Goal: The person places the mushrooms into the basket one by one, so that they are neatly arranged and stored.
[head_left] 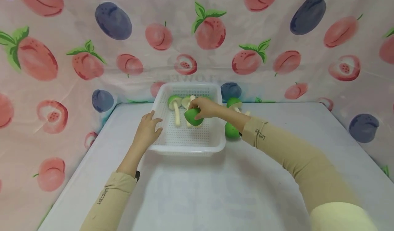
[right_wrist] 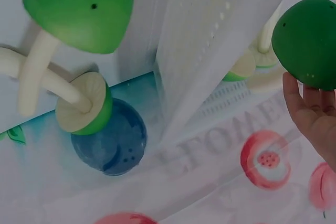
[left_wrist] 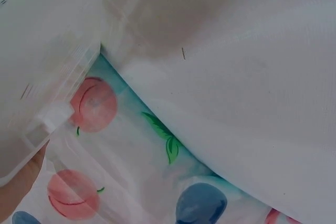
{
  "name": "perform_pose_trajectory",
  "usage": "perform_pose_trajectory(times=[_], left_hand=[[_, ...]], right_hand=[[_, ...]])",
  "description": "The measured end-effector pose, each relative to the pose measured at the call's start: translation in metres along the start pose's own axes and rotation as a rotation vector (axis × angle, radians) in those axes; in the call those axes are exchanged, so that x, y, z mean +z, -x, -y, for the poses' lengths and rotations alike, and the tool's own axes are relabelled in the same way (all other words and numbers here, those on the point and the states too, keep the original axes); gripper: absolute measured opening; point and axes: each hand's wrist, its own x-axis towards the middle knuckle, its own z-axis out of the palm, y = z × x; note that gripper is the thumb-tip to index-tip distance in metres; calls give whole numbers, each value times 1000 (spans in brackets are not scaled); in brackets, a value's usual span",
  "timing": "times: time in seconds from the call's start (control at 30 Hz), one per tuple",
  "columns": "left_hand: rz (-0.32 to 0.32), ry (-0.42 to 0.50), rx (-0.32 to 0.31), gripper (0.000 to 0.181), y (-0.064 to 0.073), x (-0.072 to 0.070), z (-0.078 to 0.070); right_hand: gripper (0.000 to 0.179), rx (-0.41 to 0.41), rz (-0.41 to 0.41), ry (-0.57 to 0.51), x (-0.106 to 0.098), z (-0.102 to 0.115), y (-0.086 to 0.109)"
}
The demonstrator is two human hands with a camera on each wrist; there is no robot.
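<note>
My right hand [head_left: 205, 107] grips a toy mushroom [head_left: 194, 117] with a green cap and pale stem, above the white plastic basket [head_left: 186, 149]. In the right wrist view its dark green cap [right_wrist: 307, 40] rises over the fingertips. At the basket's left rim, my left hand [head_left: 146, 130] rests with fingers spread and fairly straight. The left wrist view catches only a bit of that hand [left_wrist: 23, 184], right against the basket wall [left_wrist: 37, 77]. Inside the basket lies another mushroom [head_left: 176, 114], with more partly hidden behind the right hand.
Right of the basket lie two loose mushrooms, one farther back [head_left: 234, 103] and one nearer [head_left: 232, 131], partly behind the right forearm. A white table [head_left: 197, 190] carries everything. Behind it hangs a fruit-patterned cloth [head_left: 147, 70], close to the basket's far side.
</note>
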Motion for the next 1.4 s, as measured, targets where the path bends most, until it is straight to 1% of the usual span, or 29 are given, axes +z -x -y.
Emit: perform_pose_trajectory(times=[0.13, 0.23, 0.33, 0.47, 0.63, 0.73, 0.87, 0.9, 0.93, 1.03, 1.13, 1.17, 1.2, 1.3, 1.4], left_hand=[[-2, -1, 1, 35, 0, 0, 1], [-4, -2, 1, 34, -1, -1, 1], [-3, -2, -3, 34, -1, -1, 1], [-8, -2, -2, 34, -1, 0, 1], [-5, -2, -2, 34, -1, 0, -1], [0, -5, 0, 34, -2, 0, -1], [-4, -6, 4, 34, -2, -1, 0], [-4, -5, 5, 35, -2, -1, 0], [-5, -5, 6, 35, -2, -2, 1], [-3, -9, 8, 36, -2, -3, 1], [0, -7, 3, 36, -3, -4, 1], [2, -6, 0, 36, -3, -4, 1], [4, -5, -4, 36, -3, -4, 1], [9, -4, -11, 36, -2, -4, 1], [12, -1, -7, 36, -2, -3, 1]], right_hand=[[34, 12, 59, 92, 7, 8, -11], [32, -1, 84, 95, 13, 12, -19], [31, -29, 91, 71, 18, 16, -27], [31, -48, 98, 101, 22, 21, -36], [31, -61, 139, 110, 29, 24, -42], [30, -41, 166, 101, 31, 27, -47], [28, -23, 205, 102, 35, 26, -64], [28, -25, 216, 105, 36, 24, -69], [29, -53, 212, 94, 41, 16, -80], [31, -47, 230, 99, 45, 12, -91], [34, -15, 240, 74, 47, 17, -93], [35, 19, 254, 80, 45, 26, -86], [35, 28, 251, 69, 47, 28, -86], [34, 29, 241, 62, 50, 33, -79], [33, 24, 240, 61, 55, 33, -76]])
